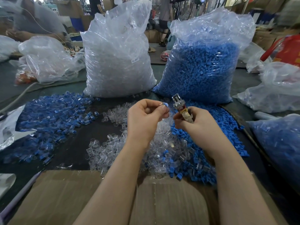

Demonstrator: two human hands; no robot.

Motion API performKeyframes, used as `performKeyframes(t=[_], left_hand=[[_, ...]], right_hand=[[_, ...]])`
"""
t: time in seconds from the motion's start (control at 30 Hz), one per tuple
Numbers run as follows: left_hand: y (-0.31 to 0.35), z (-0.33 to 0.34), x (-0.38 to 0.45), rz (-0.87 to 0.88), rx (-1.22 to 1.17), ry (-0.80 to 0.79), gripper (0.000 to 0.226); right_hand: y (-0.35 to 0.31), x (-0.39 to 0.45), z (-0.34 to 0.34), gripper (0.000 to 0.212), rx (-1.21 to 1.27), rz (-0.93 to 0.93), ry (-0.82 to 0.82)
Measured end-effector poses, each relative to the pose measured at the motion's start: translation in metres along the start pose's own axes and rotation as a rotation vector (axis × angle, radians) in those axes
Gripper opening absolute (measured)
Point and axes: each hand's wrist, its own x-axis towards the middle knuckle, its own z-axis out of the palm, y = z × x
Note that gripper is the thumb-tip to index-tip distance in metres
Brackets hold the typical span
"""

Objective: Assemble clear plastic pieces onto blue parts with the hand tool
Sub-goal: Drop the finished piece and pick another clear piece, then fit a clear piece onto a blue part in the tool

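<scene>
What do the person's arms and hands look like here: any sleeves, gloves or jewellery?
Both forearms are bare to the bottom edge of the frame, with no sleeves showing. The left hand and right hand wear no gloves. No watch, ring or wristband is visible.

Your dark surface (100,132): a blue part (166,105) in hand; behind it, a clear-filled bag (118,62) beside a blue-filled bag (199,69); brown cardboard (68,197) nearest you.

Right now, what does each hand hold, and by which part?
Left hand pinches a blue part at its fingertips. Right hand grips the tool by its wrapped handle.
</scene>
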Motion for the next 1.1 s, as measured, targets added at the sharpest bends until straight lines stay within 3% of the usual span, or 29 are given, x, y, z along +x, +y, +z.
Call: performKeyframes(t=[0.13,0.4,0.57,0.77,0.93,1.1], left_hand=[[0.0008,0.0,0.0003,0.006,-0.015,-0.002,0.009],[-0.0034,-0.0001,0.0001,0.104,0.209,0.029,0.013],[-0.0045,0.0027,-0.0034,0.172,0.35,0.008,0.018],[-0.0048,0.0042,-0.004,0.199,0.36,0.0,0.024],[-0.0075,0.0025,-0.0025,0.212,0.342,-0.004,0.018],[-0.0056,-0.002,0.0011,0.157,0.167,-0.008,0.017]], right_hand=[[0.0003,-0.0005,0.0009,0.01,-0.055,-0.027,-0.052],[-0.0036,0.001,0.0067,0.009,0.034,-0.113,0.151],[-0.007,0.001,0.0085,0.007,0.015,-0.145,0.167],[-0.0081,0.0,0.0091,0.009,0.016,-0.117,0.174],[-0.0075,-0.0006,0.0066,0.013,0.024,-0.077,0.105],[-0.0017,-0.0018,0.0015,0.014,-0.031,-0.048,-0.036]])
